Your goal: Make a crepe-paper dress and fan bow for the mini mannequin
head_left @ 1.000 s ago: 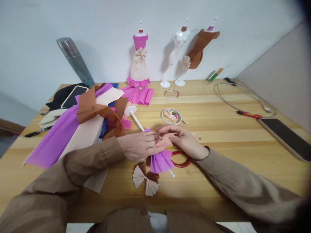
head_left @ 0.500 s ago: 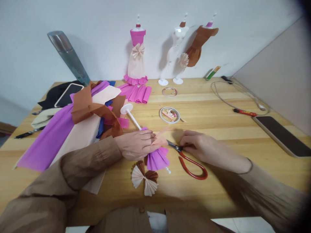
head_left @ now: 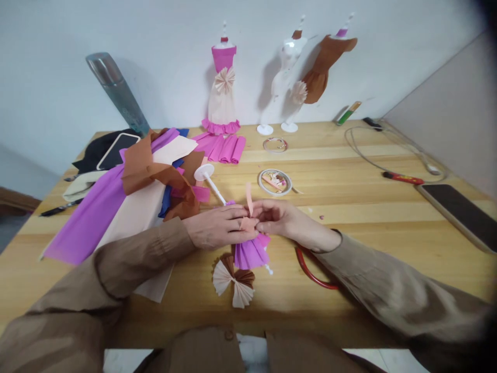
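Note:
A small white mannequin with a round base [head_left: 204, 172] lies on the table, dressed in pleated purple crepe paper [head_left: 250, 254]. My left hand [head_left: 217, 227] lies over its middle, fingers curved around it and holding it down. At the waist my right hand [head_left: 289, 221] pinches a peach paper strip [head_left: 249, 199], one end of which stands up between my hands. Below my left hand sits a pleated bow of brown and cream paper [head_left: 234, 282]. Scissors with a red handle [head_left: 310, 273] lie partly hidden under my right wrist.
Behind stand a mannequin in a pink and cream dress [head_left: 223, 90], a bare white one [head_left: 289, 67] and one in brown [head_left: 322, 67]. Coloured crepe paper [head_left: 89, 217] is heaped left. A tape roll [head_left: 275, 182], a cable [head_left: 349, 150] and a phone [head_left: 460, 215] lie right.
My right hand has moved left from beside the scissors to the mannequin and now pinches the peach strip. The scissors are now mostly covered by my arm. My left hand stays in place.

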A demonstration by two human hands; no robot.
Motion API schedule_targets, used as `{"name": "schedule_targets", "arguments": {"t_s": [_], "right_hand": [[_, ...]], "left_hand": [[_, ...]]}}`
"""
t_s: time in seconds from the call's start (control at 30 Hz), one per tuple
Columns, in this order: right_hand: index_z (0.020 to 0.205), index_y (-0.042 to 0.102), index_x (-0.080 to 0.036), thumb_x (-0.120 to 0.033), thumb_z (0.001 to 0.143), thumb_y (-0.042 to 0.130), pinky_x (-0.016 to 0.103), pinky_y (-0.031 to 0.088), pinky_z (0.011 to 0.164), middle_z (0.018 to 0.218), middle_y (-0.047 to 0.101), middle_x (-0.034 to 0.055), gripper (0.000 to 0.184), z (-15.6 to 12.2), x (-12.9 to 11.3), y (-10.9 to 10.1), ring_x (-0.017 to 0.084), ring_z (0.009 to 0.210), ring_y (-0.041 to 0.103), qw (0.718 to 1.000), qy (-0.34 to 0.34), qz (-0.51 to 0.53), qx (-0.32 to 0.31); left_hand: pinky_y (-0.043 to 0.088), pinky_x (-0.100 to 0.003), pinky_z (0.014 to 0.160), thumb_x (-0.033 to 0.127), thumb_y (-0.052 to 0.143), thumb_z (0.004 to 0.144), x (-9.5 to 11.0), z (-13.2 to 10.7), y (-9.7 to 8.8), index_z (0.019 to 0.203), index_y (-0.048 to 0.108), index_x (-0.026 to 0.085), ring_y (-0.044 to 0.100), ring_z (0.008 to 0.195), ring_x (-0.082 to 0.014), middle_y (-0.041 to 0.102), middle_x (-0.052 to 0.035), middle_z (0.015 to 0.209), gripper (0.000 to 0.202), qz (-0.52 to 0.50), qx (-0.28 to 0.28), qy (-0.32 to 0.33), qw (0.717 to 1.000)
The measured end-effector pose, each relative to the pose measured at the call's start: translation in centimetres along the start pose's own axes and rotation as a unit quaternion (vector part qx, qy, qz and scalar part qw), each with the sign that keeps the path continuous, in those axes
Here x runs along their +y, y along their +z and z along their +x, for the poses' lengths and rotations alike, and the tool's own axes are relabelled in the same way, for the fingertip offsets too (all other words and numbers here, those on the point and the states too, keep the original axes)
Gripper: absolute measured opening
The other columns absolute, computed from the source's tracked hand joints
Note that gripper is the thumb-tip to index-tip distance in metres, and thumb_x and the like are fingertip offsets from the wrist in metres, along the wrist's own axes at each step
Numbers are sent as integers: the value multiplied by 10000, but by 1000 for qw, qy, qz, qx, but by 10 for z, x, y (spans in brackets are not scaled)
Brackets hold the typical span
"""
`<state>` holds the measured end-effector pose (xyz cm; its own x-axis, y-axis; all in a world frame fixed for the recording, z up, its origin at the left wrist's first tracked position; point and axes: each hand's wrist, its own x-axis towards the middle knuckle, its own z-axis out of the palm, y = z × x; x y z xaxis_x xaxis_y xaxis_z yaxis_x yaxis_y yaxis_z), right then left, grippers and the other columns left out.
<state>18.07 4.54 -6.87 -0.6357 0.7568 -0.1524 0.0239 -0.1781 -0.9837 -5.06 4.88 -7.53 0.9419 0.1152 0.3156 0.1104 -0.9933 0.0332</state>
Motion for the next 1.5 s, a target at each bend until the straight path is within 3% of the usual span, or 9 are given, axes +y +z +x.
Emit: {"name": "schedule_targets", "arguments": {"t_s": [0.1, 0.27, 0.43, 0.57, 0.8, 0.93, 1.1, 1.23, 1.5], "right_hand": [[1052, 644, -181, -246, 742, 745, 284, 502, 757, 906, 670, 20, 332, -2, 2, 0, 131, 801, 628, 1000, -6, 14, -9], [1162, 603, -199, -240, 743, 743, 310, 513, 808, 1022, 692, 51, 443, -2, 6, 6, 156, 888, 646, 999, -27, 22, 15], [1051, 631, -175, -258, 755, 725, 292, 519, 725, 913, 678, 40, 322, -2, 10, 6, 141, 781, 632, 999, -35, -16, 35], [1021, 627, -177, -265, 747, 739, 310, 522, 766, 893, 669, 32, 308, -1, 13, 6, 156, 821, 642, 999, -42, 3, 26], [917, 629, -178, -269, 721, 768, 295, 515, 739, 843, 668, 11, 257, -1, 17, 7, 145, 792, 645, 998, -35, 22, 41], [874, 613, -176, -272, 735, 760, 287, 510, 730, 837, 665, 15, 224, -1, 14, 8, 140, 785, 639, 998, -37, 10, 41], [880, 622, -180, -311, 742, 750, 314, 505, 777, 859, 668, 19, 229, 0, 10, 10, 154, 818, 634, 999, -39, 3, 23], [797, 613, -172, -336, 750, 736, 294, 475, 704, 784, 621, -1, 211, 1, 8, 11, 133, 729, 581, 999, -37, -16, 20], [736, 576, -171, -297, 719, 758, 247, 409, 624, 711, 539, -34, 223, -1, 7, 10, 93, 640, 492, 998, -37, 15, 42]], "left_hand": [[404, -450, 1095, 121, 378, 967, 1, -2, -1, 1269, 567, 201, 474, 1318, -216, 585, -141, 1339, 365, -6, 2, -21, 1000], [430, -425, 1075, 139, 433, 952, 6, -1, -1, 1400, 379, 121, 442, 1348, -229, 532, -212, 1376, 451, -44, 74, -64, 994], [473, -394, 1033, 217, 469, 951, 13, 5, -6, 1502, 52, 145, 496, 1307, -240, 528, -228, 1361, 695, -55, 114, -117, 985], [484, -384, 1012, 172, 421, 960, 19, 11, -12, 1508, -78, 175, 550, 1247, -236, 565, -193, 1309, 741, -23, 115, -131, 985], [525, -374, 959, 180, 407, 967, 26, 12, -14, 1465, 123, 146, 612, 1112, -209, 606, -139, 1156, 574, 5, 107, -162, 981], [492, -388, 1017, 165, 419, 958, 26, 12, -13, 1428, 214, 157, 544, 1215, -222, 543, -163, 1242, 512, -1, 130, -152, 980], [521, -407, 988, 200, 411, 969, 25, 14, -14, 1428, 231, 171, 537, 1232, -225, 515, -173, 1258, 494, 7, 168, -148, 975], [532, -407, 962, 205, 446, 961, 27, 14, -14, 1414, 270, 143, 577, 1163, -225, 580, -155, 1164, 489, 39, 180, -164, 969], [486, -448, 980, 199, 475, 945, 24, 11, -5, 1403, 333, 129, 616, 1031, -206, 653, -109, 1037, 484, 36, 166, -168, 971]]}}
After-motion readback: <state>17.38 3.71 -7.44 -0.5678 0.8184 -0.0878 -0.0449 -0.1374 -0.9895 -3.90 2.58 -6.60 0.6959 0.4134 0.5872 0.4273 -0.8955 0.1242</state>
